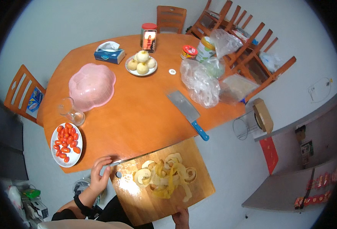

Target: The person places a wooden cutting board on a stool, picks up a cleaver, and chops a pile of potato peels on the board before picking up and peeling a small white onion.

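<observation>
A wooden cutting board is tilted at the near edge of the table. A heap of pale and yellowish fruit peels lies on it. My right hand grips the near edge of the board; its fingers are partly hidden underneath. Beside the board's left corner, near the hole, my left hand is open, thumb and fingers apart, at the table edge. On the table beyond the board lies a cleaver with a blue handle, which sticks out past the edge.
An oval plate of cherry tomatoes, a glass pitcher and an upturned pink basket stand at left. Farther back are peeled round fruits on a plate, a tissue box and a phone. Plastic bags lie at right.
</observation>
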Available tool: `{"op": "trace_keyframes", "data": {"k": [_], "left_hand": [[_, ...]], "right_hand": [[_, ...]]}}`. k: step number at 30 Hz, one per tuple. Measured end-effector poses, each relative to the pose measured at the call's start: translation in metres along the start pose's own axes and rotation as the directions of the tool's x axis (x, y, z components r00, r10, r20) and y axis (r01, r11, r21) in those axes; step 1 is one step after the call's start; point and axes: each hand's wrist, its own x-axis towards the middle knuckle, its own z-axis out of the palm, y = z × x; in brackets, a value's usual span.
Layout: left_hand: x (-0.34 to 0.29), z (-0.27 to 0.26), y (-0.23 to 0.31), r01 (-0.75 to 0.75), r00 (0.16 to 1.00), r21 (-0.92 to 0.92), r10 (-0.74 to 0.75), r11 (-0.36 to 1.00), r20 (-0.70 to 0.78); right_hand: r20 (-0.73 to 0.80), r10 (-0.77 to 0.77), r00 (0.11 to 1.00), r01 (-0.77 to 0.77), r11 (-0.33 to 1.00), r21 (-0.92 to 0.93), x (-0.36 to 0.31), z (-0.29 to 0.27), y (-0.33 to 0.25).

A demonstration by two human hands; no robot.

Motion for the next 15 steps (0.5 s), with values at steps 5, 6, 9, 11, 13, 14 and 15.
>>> {"op": "trace_keyframes", "data": {"k": [5, 6, 9, 11, 13, 14, 15], "left_hand": [[0.001, -0.013, 0.003, -0.237, 0.971, 0.131, 0.229, 0.963, 0.07], [0.001, -0.014, 0.007, -0.257, 0.964, 0.098, 0.247, 0.961, 0.102], [0.001, -0.012, 0.008, -0.291, 0.931, 0.018, 0.279, 0.957, 0.234], [0.002, -0.003, 0.0, -0.344, 0.893, -0.026, 0.335, 0.939, 0.301], [0.001, -0.004, 0.003, -0.323, 0.869, -0.008, 0.3, 0.947, 0.393], [0.002, 0.001, -0.006, -0.347, 0.853, -0.043, 0.334, 0.937, 0.402], [0.004, 0.001, -0.011, -0.344, 0.854, -0.052, 0.335, 0.938, 0.398]], "right_hand": [[-0.079, 0.036, 0.996, -0.047, 0.988, -0.148, 0.045, 0.041, 0.012], [-0.066, 0.04, 0.997, -0.05, 0.987, -0.151, 0.056, 0.046, 0.016], [-0.072, 0.045, 0.996, -0.055, 0.988, -0.145, 0.08, 0.067, 0.028], [-0.093, 0.045, 0.995, -0.057, 0.99, -0.132, 0.095, 0.077, 0.036], [-0.022, 0.033, 0.999, -0.035, 0.995, -0.092, 0.109, 0.084, 0.045], [-0.027, 0.028, 0.999, -0.031, 0.994, -0.101, 0.113, 0.095, 0.047], [-0.062, 0.036, 0.997, -0.043, 0.992, -0.119, 0.118, 0.108, 0.047]]}}
